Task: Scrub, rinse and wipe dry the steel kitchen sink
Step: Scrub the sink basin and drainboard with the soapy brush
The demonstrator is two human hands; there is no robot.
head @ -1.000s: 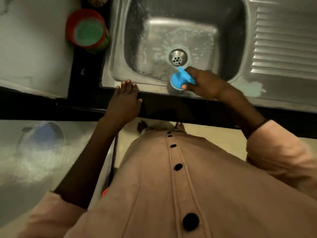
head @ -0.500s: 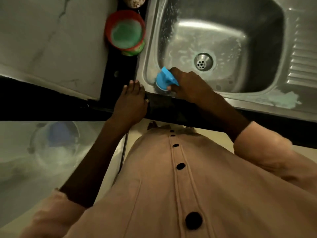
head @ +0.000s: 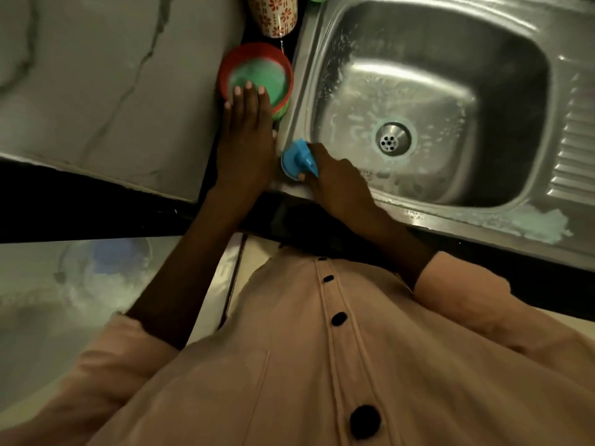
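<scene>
The steel sink [head: 502,220] fills the upper right, its basin streaked with soapy foam around the drain [head: 391,141]. My right hand [head: 335,181] grips a round blue scrubber [head: 294,157] by its handle, pressed on the sink's front left corner rim. My left hand [head: 246,136] lies flat with straight fingers beside the sink's left edge. Its fingertips reach over the red tub of green cleaning paste [head: 257,75]. A patch of pale foam [head: 541,225] sits on the front rim at the right.
A patterned cup [head: 273,14] stands behind the red tub. The grey marble counter [head: 96,85] spreads to the left. The ribbed drainboard [head: 576,130] lies at the far right. Below the counter edge a pale bucket with a blue thing inside [head: 106,265] shows, blurred.
My right hand has slid the blue scrubber leftwards along the front rim to the sink's corner. My left hand has left the counter edge and moved forward onto the red tub.
</scene>
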